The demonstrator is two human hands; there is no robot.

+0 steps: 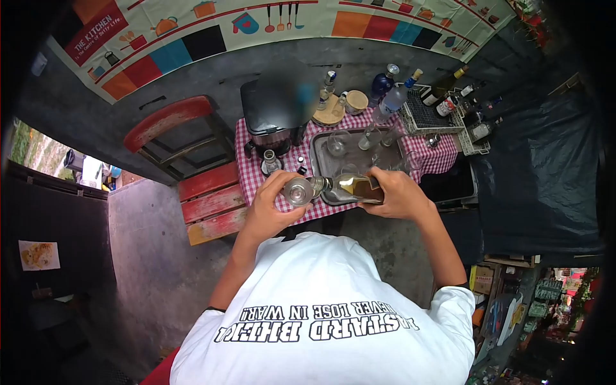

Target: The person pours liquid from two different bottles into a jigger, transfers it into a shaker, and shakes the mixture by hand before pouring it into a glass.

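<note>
My left hand [273, 205] is wrapped around a small clear glass [298, 191] and holds it over the front edge of the table. My right hand [398, 194] grips a clear bottle [351, 187] with brown liquid in it. The bottle is tipped on its side, its neck pointing left and meeting the glass's rim. Both are held just in front of a metal tray [319, 164] on which several empty glasses [337, 144] stand.
The small table has a red-checked cloth [251, 172]. On it stand a black appliance [274, 110], several bottles [393, 97] at the back, a wire rack [428, 114] with more bottles on the right, and a small jar [270, 162]. A red wooden chair [192, 173] stands to the left.
</note>
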